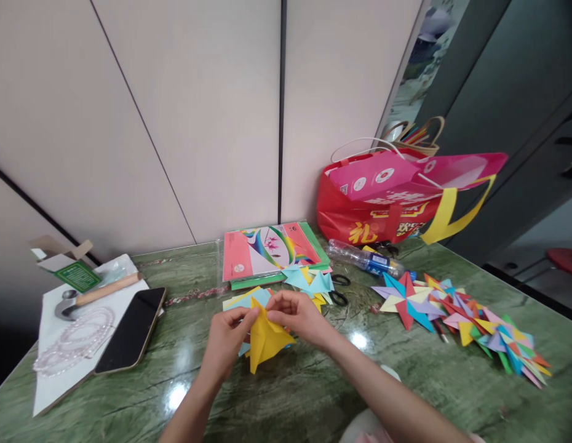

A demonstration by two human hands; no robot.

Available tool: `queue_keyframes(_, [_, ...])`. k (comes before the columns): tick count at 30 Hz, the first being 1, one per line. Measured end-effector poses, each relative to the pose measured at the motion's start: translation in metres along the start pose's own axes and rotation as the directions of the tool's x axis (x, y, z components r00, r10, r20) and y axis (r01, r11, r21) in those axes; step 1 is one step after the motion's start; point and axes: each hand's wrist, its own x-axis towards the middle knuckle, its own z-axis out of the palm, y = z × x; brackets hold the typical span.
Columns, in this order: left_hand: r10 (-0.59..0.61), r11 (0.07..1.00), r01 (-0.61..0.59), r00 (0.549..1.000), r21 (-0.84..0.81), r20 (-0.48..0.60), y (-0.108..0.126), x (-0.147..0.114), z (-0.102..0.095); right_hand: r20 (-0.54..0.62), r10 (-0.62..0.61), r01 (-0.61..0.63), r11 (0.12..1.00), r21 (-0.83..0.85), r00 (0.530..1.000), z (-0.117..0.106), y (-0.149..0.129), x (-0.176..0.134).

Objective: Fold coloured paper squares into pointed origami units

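Green, glossy and stone-like, the table carries the things in groups. At its back stands the red bag, probably put near the wall so that the front surface is kept for work. A pink bag leans out from its top; what lies deeper, I cannot see. Behind them a basket holds coloured sticks, upright or slanted.

Joined paper stars lie in a row at the right, apart from the hands, perhaps so they are not crushed. The paper pack, in a clear sleeve, lies flat near the wall. Before it are folded papers, within easy reach.

At the left, a white board bears the phone, a hammer, beads and a small box with raised flaps; its inside is hidden. The clear bottle lies on its side below the red bag.

Yellow paper hangs above the table, between the two hands. The left hand pinches its left upper edge, and the right hand pinches near the top, seemingly to control the fold with fingertips only.
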Motion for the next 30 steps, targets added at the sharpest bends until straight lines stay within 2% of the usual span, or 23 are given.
queue_keyframes(5, [0.019, 0.999, -0.020, 0.999, 0.038, 0.028, -0.0049, 0.0012, 0.0012, 0.005, 0.028, -0.028, 1.000, 0.010, 1.000, -0.0015, 0.0048, -0.0004])
queue_keyframes(8, [0.034, 0.998, -0.036, 0.999, 0.060, 0.034, -0.0053, 0.0014, 0.0021, -0.023, 0.067, -0.066, 0.998, 0.020, 0.998, -0.0009, 0.0074, 0.0003])
queue_keyframes(11, [0.041, 0.997, -0.043, 0.999, 0.069, 0.030, -0.0052, 0.0016, 0.0023, -0.048, 0.057, -0.056, 0.998, 0.020, 0.997, -0.0006, 0.0069, 0.0004])
queue_keyframes(16, [0.018, 0.999, -0.018, 1.000, 0.051, 0.005, -0.0057, 0.0018, 0.0010, 0.004, 0.071, -0.071, 0.997, -0.008, 0.997, -0.0021, 0.0015, -0.0005])
queue_keyframes(23, [0.022, 0.998, -0.023, 1.000, 0.065, 0.016, -0.0047, 0.0012, 0.0011, -0.018, 0.126, -0.125, 0.990, 0.070, 0.992, -0.0022, 0.0033, -0.0010])
queue_keyframes(30, [0.037, 0.996, -0.040, 0.999, 0.085, 0.033, -0.0020, -0.0007, 0.0032, -0.055, 0.131, -0.126, 0.987, 0.095, 0.990, -0.0007, 0.0071, 0.0001])
